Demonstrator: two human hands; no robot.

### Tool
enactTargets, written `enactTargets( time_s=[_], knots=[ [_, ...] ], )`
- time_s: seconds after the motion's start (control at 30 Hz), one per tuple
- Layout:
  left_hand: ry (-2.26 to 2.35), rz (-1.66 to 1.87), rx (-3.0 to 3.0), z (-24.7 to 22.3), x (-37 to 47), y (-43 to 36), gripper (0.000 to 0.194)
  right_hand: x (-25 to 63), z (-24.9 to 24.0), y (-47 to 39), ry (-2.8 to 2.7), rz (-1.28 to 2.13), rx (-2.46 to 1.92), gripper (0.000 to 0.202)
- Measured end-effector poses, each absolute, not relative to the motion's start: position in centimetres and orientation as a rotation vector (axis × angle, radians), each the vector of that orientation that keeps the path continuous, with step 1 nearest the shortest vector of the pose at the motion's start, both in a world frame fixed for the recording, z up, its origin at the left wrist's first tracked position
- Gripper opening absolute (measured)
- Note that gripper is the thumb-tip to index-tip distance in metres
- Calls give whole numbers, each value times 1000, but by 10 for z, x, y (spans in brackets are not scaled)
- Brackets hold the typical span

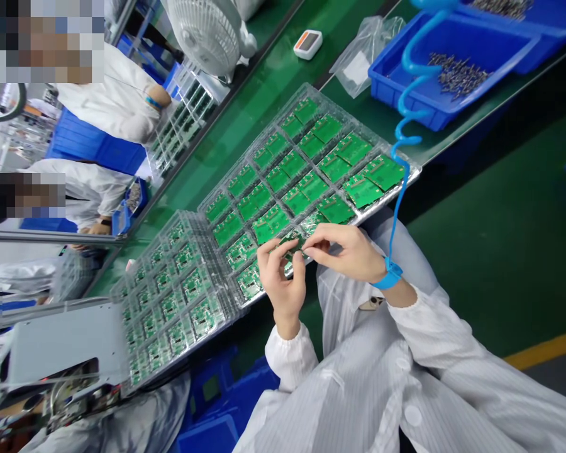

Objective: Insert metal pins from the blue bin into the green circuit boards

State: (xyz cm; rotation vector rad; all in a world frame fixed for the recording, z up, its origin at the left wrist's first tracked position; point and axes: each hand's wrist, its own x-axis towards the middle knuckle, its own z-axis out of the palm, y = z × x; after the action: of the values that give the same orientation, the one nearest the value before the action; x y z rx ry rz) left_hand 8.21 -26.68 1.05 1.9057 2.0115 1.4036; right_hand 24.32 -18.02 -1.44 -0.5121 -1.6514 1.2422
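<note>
A small green circuit board [291, 239] is gripped between the thumb and fingers of my left hand [283, 280], above the near edge of a clear plastic tray [353, 220]. My right hand [342, 248] is closed in a pinch at the board's right edge; whatever its fingertips hold is too small to make out. A blue wrist strap [387, 274] circles my right wrist, and its coiled cord [408, 116] runs up past the tray. Green boards [310, 187] lie in the tray's compartments, several showing mounted parts near my left hand.
Left of the tray stands a stack of clear trays [207, 264] with populated boards. Blue bins [391, 94] of small metal parts, a plastic bag [363, 53] and a white-orange device [308, 44] are on the green bench. A fan [207, 34] and co-workers [117, 94] are across.
</note>
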Motion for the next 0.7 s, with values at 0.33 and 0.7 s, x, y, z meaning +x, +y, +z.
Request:
enactTargets(
  time_s=[0.33, 0.7],
  knots=[
    [2041, 1309, 2068, 5, 73, -274, 11, 242, -16, -180, -1627, 1311, -574, 14],
    [2006, 1347, 2070, 8, 77, -270, 4, 241, -18, -180, -1644, 1269, -571, 13]
  ],
)
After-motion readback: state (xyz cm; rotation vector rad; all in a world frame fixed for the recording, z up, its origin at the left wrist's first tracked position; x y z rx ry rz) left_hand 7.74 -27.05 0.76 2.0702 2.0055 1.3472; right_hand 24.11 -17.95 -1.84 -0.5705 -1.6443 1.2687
